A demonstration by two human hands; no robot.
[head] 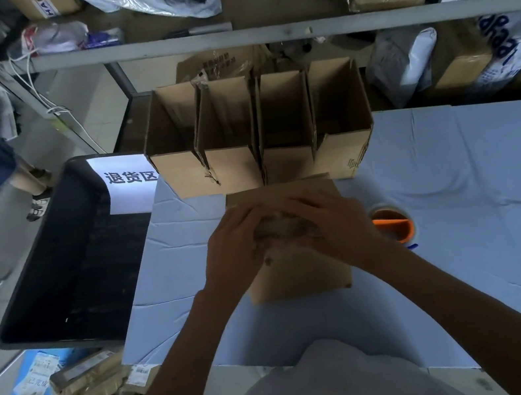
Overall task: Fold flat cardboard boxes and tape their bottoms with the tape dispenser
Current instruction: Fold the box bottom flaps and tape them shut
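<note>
Brown cardboard fills the middle of the view: the box (301,277) stands on the table straight ahead of the person, with both hands on its upturned face; the left hand (236,246) comes in from the left, fingers spread and laid on the board; the right hand (332,219) mirrors it from the right; their fingertips meet over the middle, and neither grips anything that I can make out, both simply pressing down; the flaps and their seam are hidden beneath them, so which way the seam runs cannot be told, though the box looks a little longer away from the person than across; just beside the box on its right, close by the right wrist, lies the tape dispenser (396,225), orange with a brown roll, untouched; the right hand is much the nearer to it and would likely be the one to reach, while the left keeps the flaps down; taping looks like the step not yet done on this box. The table (461,196) is covered with a creased pale blue cloth; at its left stands a black bin (66,266) with a white label; along the far edge four folded boxes (233,167) stand in a row, open tops up; above them runs a grey shelf (258,32) crowded with bags and parcels.
</note>
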